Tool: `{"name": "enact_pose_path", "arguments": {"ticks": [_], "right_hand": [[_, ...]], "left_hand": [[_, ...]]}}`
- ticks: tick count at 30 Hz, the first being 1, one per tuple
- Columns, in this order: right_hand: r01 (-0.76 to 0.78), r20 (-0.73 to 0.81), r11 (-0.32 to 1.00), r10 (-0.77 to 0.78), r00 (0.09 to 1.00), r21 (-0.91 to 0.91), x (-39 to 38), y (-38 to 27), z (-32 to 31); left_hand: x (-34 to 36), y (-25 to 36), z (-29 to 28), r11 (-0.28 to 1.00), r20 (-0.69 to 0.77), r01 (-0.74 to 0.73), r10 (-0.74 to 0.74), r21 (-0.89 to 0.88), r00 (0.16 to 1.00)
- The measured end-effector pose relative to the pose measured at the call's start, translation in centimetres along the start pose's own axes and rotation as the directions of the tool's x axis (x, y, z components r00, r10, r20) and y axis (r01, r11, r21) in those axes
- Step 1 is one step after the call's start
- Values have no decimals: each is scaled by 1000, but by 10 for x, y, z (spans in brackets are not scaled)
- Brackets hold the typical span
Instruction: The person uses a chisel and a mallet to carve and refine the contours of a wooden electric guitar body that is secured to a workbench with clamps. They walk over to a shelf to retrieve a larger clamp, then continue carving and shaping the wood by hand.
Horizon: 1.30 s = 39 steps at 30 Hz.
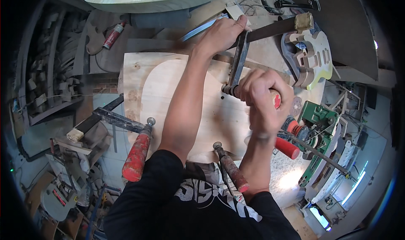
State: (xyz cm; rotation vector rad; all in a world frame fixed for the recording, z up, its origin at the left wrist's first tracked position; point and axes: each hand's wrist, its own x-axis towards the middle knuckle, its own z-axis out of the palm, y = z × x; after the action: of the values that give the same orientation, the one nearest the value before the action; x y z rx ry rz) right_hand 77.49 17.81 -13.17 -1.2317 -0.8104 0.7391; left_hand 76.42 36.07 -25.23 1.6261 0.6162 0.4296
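A bar clamp [238, 58] stands over the far right part of a pale wooden board [133, 86]. My right hand [265, 94] is wrapped round its handle, whose red end shows between my fingers. At the far end, my left hand [223, 35] is closed on the clamp by its bar, thumb uppermost; its other fingers are partly hidden. A lighter, rounded wooden panel [162, 81] lies on the board, partly under my left forearm. Three other clamps with red handles sit around it: a left clamp [137, 157], a near clamp [232, 170] and a right clamp [288, 148].
Beyond the board is a large rounded wooden slab [156, 1]. A guitar body [314, 60] with cut-outs leans at the far right, above an orange-and-black power tool [297, 129] and a green machine [318, 117]. A red spray can [114, 36] lies at the far left.
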Motion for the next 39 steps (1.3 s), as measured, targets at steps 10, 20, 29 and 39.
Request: {"name": "enact_pose_path", "arguments": {"ticks": [10, 20, 29, 39], "right_hand": [[46, -44, 999, -45, 998, 29, -5, 17, 11], [153, 334, 954, -236, 913, 257, 29, 2, -15], [97, -307, 995, -86, 948, 21, -10, 11, 23], [-60, 490, 938, -124, 863, 343, 33, 20, -22]], "left_hand": [[-3, 7, 5, 999, -34, -33, 33, 12, 999], [-2, 7, 2, 999, 32, 5, -4, -40, 999], [0, 2, 2, 996, 35, 33, -30, -81, 999], [1, -4, 1, 1000, 4, -19, 19, 12, 1000]]}}
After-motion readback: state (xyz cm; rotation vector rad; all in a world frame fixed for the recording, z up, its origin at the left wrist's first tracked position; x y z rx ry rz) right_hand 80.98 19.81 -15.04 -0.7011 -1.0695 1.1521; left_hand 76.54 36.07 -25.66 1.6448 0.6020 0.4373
